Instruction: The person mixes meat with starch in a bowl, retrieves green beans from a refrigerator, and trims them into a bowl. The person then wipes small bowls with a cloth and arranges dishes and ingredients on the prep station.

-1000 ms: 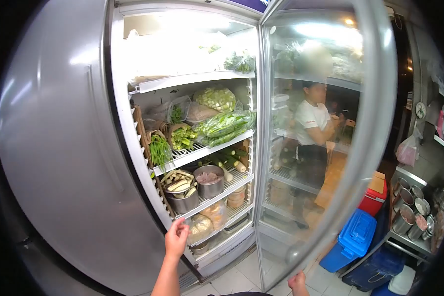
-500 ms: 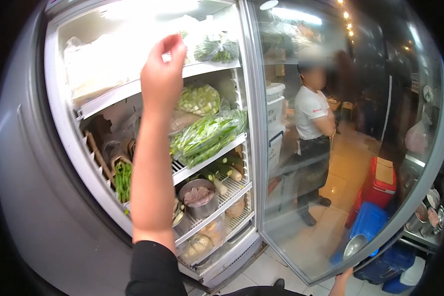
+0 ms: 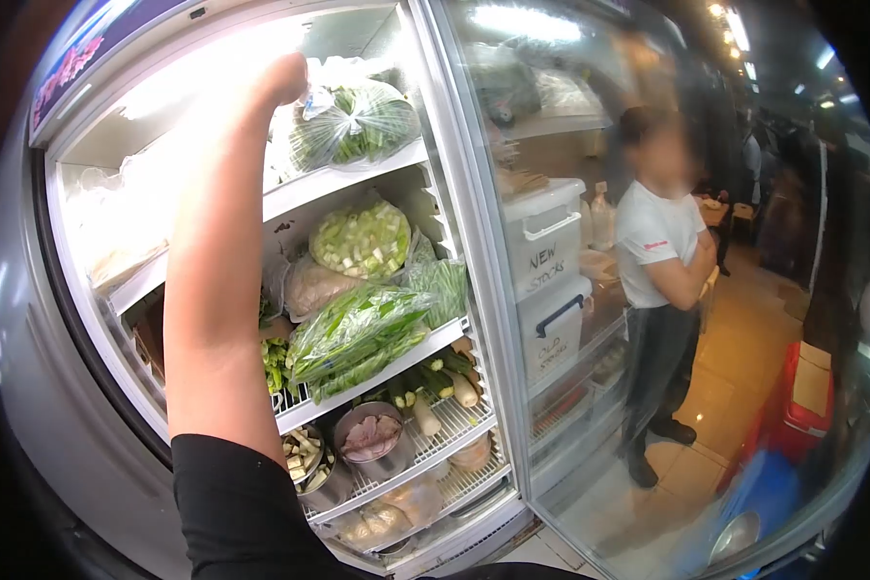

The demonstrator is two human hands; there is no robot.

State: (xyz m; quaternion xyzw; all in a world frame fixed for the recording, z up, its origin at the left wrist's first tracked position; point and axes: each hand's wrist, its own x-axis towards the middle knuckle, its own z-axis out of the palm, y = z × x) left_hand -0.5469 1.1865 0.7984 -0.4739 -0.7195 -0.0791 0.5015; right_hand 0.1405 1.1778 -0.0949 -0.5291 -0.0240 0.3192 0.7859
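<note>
My left hand (image 3: 284, 79) reaches up into the top shelf of the open fridge, bent at the wrist. Its fingers are hidden behind the hand and lost in glare, beside the clear plastic of a bag. Close to its right is a tied clear bag of green vegetables (image 3: 356, 124). Below, on the middle shelf, lie a bag of chopped pale green vegetables (image 3: 361, 239) and a bag of long leafy greens (image 3: 358, 338). My right hand is outside the view.
The glass door (image 3: 590, 425) stands open at the right. Through it show a person in a white shirt (image 3: 659, 229), white storage boxes (image 3: 549, 253) and a red cooler (image 3: 804, 396). Lower down sits a metal pot of meat (image 3: 371, 437).
My left hand has moved up and left, further into the top shelf, and its fingers have gone out of sight. My right hand, earlier at the door's lower edge, has left the view.
</note>
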